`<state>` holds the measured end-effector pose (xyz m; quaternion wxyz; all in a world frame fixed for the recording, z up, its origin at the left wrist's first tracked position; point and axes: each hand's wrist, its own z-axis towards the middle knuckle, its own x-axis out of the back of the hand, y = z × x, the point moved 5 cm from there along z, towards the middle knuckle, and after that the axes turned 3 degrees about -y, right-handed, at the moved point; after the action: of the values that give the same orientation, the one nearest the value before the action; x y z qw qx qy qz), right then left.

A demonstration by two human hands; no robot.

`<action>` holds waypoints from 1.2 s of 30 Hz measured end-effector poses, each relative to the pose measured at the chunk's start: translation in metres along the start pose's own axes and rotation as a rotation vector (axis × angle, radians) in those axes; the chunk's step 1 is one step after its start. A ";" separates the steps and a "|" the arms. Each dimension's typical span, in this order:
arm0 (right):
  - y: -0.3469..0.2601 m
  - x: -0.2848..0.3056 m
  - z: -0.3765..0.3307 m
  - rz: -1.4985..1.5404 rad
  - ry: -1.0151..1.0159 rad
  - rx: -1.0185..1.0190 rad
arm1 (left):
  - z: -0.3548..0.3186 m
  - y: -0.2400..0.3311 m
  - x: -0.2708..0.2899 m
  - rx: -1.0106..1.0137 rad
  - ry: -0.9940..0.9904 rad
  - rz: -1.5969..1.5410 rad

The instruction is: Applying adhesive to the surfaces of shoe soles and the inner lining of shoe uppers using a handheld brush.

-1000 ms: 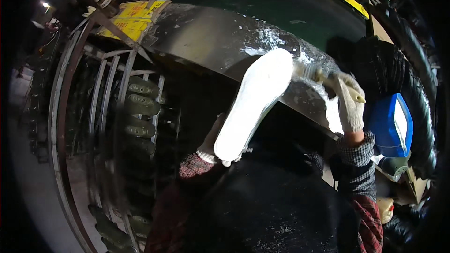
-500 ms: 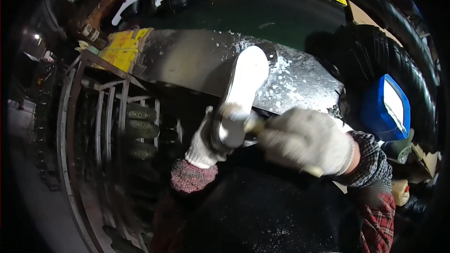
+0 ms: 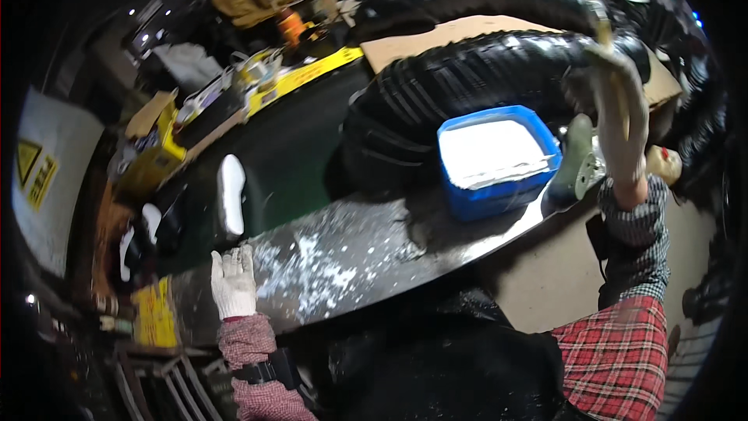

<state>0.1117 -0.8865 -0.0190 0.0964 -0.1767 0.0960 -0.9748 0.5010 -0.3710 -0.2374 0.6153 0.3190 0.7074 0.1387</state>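
Observation:
Beyond the fingertips of my left hand (image 3: 234, 284), a shoe with a white-coated sole (image 3: 231, 193) lies sole up on the dark green belt (image 3: 292, 187). The hand wears a white knit glove, its fingers stretched out and holding nothing; whether they still touch the shoe's near end is hard to see. Raised at the far right, my right hand (image 3: 623, 121), also gloved, is closed on a brush (image 3: 601, 27) whose head points up, slightly blurred. Below and left of it stands a blue tub (image 3: 487, 204) of white paste, beside an olive-green shoe last (image 3: 576, 157).
A metal ledge (image 3: 374, 257) spattered with white runs along the belt's near side. Large black wrapped coils (image 3: 460, 78) lie behind the tub. More white-soled shoes (image 3: 151, 222) are at the far left. A metal rack (image 3: 167, 382) stands lower left, yellow boxes (image 3: 160, 160) behind the belt.
My left hand has let go of the shoe, which now lies on the belt. My right hand has risen to the right with the brush. The view has swung right.

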 end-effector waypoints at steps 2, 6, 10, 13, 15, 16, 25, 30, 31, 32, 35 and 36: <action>0.079 0.027 -0.006 -0.324 0.009 -0.134 | -0.004 -0.043 -0.059 0.117 0.001 0.097; 0.150 -0.009 -0.005 -0.346 0.008 -0.084 | 0.011 -0.147 -0.154 0.591 -0.382 -0.009; 0.208 -0.060 0.004 -0.718 -0.273 -0.178 | 0.065 -0.231 -0.161 0.818 -0.881 -0.147; 0.221 -0.074 0.005 -0.503 -0.314 -0.252 | 0.062 -0.249 -0.167 0.583 -0.288 0.158; 0.205 -0.091 0.018 -0.334 -0.331 -0.226 | 0.044 -0.233 -0.177 0.651 -0.388 0.116; 0.190 -0.100 0.024 -0.294 -0.376 -0.210 | 0.034 -0.218 -0.182 0.722 -0.419 0.106; 0.105 -0.135 0.044 -0.422 -0.655 -0.138 | -0.013 -0.173 -0.165 0.459 -0.195 0.107; -0.010 -0.084 0.060 -0.262 -0.355 0.123 | -0.056 -0.086 -0.154 -0.248 -0.047 0.438; -0.026 -0.077 0.058 -0.138 -0.371 0.064 | -0.078 -0.056 -0.160 -0.372 -0.107 0.439; -0.035 -0.071 0.047 -0.023 -0.389 -0.009 | -0.095 -0.029 -0.161 -0.478 -0.177 0.446; -0.059 -0.039 0.014 0.218 -0.379 -0.449 | -0.127 0.031 -0.156 -0.612 -0.415 0.930; -0.055 -0.037 -0.005 0.330 -0.412 -0.699 | -0.136 0.042 -0.150 -0.488 -0.480 1.131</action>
<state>0.1353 -0.8245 -0.0237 0.2023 -0.3716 0.4261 -0.7996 0.3883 -0.4062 -0.0676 0.6428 0.5146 0.2226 0.5219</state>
